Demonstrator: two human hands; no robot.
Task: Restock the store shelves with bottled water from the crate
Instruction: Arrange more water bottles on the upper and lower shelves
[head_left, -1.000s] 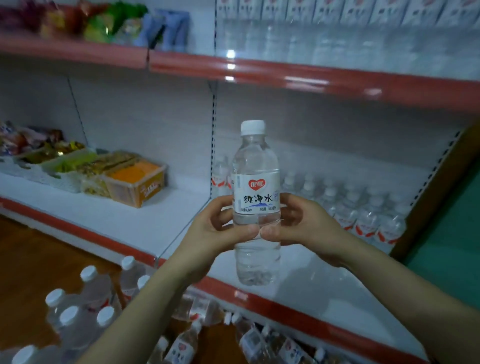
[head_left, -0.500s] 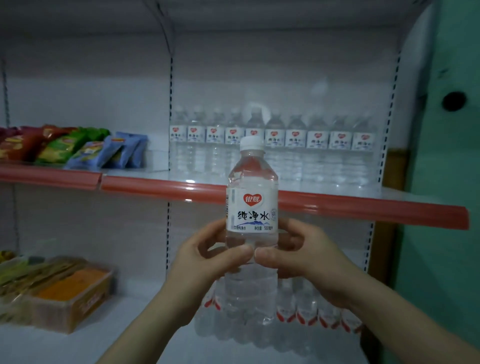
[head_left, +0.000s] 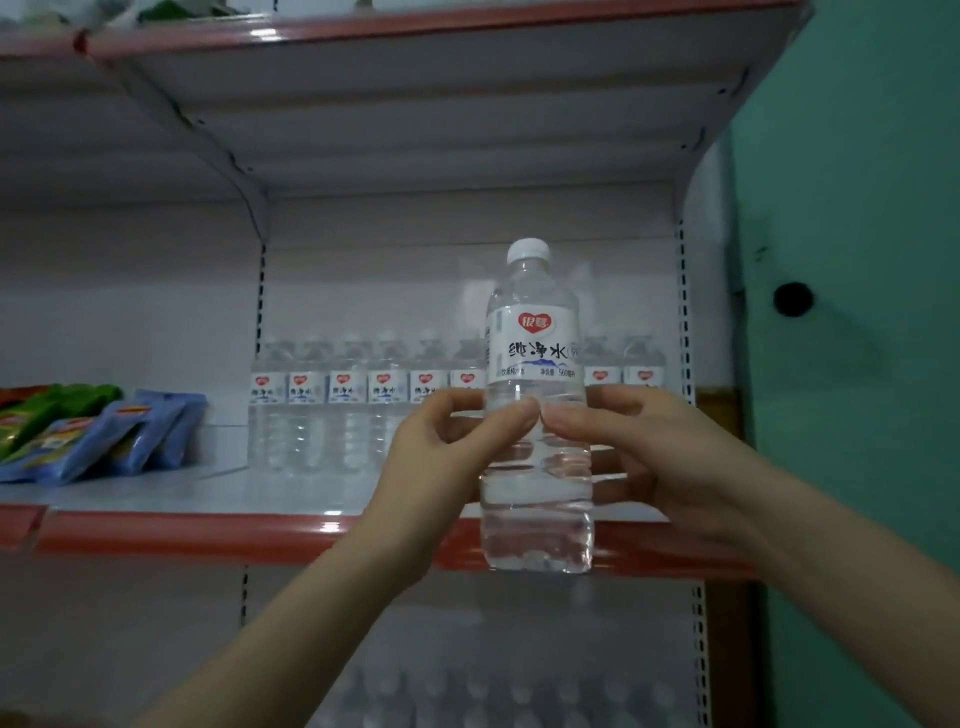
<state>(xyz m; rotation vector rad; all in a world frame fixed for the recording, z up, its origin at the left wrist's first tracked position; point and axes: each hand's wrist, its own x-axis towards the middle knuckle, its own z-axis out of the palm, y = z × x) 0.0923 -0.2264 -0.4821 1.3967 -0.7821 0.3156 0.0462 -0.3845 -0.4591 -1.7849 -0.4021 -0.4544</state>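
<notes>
Bottle now at higher shelf

I see clear bottle, white cap, white label with red heart, dark characters, blue streak beneath. Back row of bottles: same white labels, red hearts. Shelf edge red, shelf boards pale grey-white. At left, blue packets, green packets. Wall at right teal-green; I note one black round spot.

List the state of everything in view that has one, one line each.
Held bottle, upright, capped, in front of the shelf.
Left hand, grips the bottle's middle.
Right hand, grips it from the opposite side.
Shelf bottles, upright in a row, labels forward.
Blue packets, tilted, overlapping.
</notes>
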